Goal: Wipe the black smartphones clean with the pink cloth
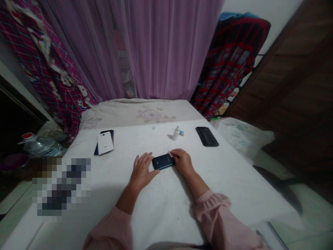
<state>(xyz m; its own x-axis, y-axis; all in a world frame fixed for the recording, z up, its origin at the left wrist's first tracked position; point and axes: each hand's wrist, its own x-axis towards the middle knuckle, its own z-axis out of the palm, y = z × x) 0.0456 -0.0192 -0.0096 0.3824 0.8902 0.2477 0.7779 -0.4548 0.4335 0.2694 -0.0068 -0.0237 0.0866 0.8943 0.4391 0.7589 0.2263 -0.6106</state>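
A dark smartphone (163, 161) lies back side up on the white-covered table, crosswise between my hands. My left hand (142, 170) grips its left end, thumb at the near edge and index finger at the far corner. At the right end, the fingers of my right hand (182, 161) are bent over the far corner. A small pale scrap, like cloth or tissue, peeks out at those fingertips; most of it is hidden. Beyond the phone stands a small white spray bottle (176, 133), with a little blue-and-white item (181, 132) beside it.
At the left, a white phone (105, 143) rests on a dark one. Stacked black phones (207, 136) lie at the right. A tiny grey square (153, 128) sits near the back. A blurred-out patch (62, 187) covers the left edge. Purple curtains (166, 48) hang behind the table.
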